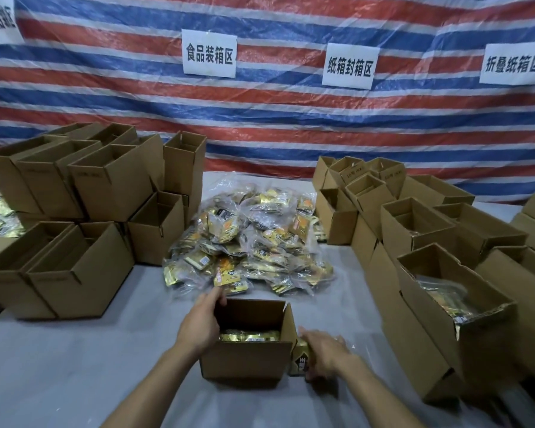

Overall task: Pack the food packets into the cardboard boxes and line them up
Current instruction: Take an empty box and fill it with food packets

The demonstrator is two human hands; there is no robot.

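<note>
Striped tarp behind grey table, open brown cardboard box at front with shiny gold packets inside, left hand gripping its left wall, right hand holding a gold-black packet just beside its right wall.

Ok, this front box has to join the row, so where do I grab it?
Probably by its two side walls at the top rim, from above: the box is open and the packets lie low inside. The left hand grips its left wall this way; the right hand holds a packet beside it.
</note>
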